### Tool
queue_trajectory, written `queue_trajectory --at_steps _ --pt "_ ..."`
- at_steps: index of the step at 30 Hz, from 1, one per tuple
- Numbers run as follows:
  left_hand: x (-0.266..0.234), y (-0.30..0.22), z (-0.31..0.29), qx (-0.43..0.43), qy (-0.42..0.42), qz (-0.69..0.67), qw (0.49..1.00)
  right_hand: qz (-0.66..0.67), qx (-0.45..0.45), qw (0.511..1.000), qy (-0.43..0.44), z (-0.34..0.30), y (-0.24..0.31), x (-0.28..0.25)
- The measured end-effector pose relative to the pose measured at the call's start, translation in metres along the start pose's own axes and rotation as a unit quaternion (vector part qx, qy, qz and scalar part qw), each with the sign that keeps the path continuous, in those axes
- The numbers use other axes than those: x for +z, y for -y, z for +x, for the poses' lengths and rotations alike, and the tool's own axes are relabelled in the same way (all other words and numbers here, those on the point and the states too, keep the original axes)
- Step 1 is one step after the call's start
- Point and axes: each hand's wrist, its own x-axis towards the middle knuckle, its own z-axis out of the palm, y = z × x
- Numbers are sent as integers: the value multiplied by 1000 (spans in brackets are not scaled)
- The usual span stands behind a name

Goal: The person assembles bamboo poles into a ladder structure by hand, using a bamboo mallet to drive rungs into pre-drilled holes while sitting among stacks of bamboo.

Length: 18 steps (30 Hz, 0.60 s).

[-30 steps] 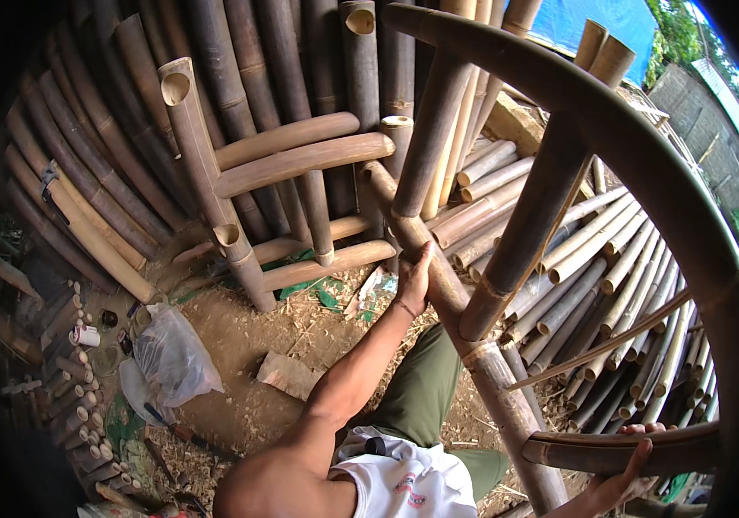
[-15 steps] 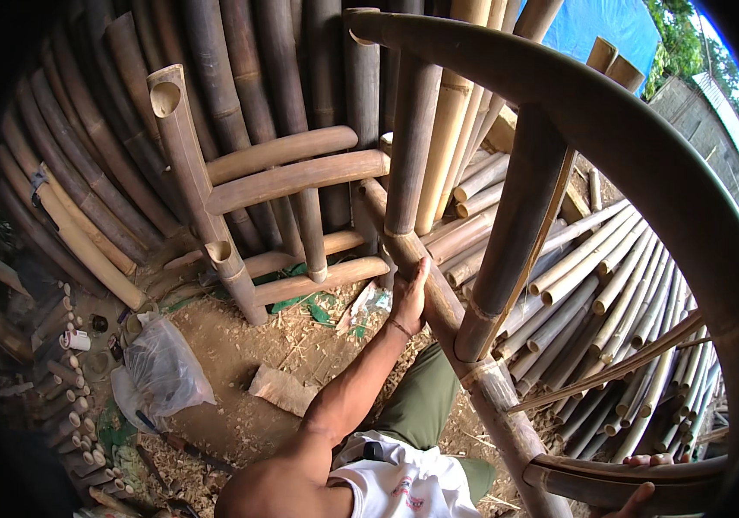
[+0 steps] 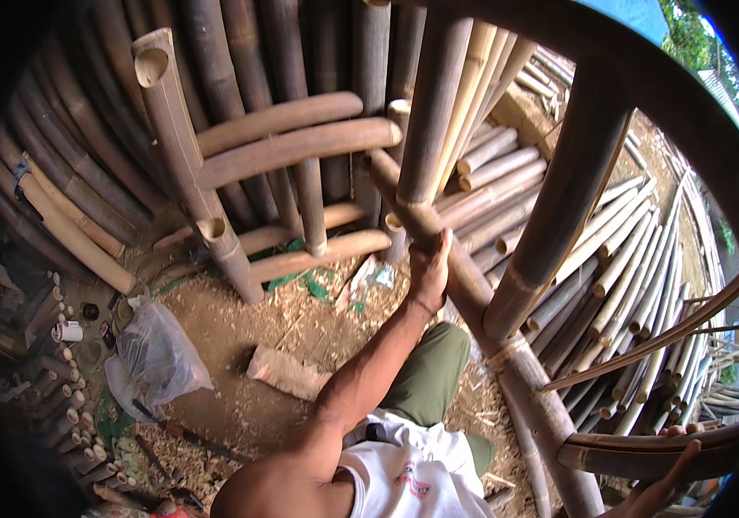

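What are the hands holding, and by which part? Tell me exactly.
A bamboo frame: the left hand grips its long straight pole; the right hand grips the curved piece at lower right.

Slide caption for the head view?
Left hand on a bamboo frame, right hand gripping one curved bar, poles piled behind.

Head-mounted fisheye view: faces down and forward. Shoulder (image 3: pixel 257 485) close, at 7 o'clock; frame (image 3: pixel 559 207) close, 1 to 5 o'clock; poles (image 3: pixel 370 78) farther, 12 o'clock.
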Motion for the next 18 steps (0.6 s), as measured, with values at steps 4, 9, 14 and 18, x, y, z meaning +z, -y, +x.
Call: queue_trajectory --at_steps 4,9,14,18 --pt "-1 -41 -12 -20 6 -98 995 4 -86 994 -66 -12 1 3" --pt "-8 -35 -10 -88 46 -173 980 -19 -143 989 -45 -22 7 -1" --pt "-11 -33 -8 -92 73 -184 976 -19 -176 983 -43 -24 5 5" --pt "0 -36 -18 -90 62 -212 971 -49 -218 975 -3 -24 9 4"
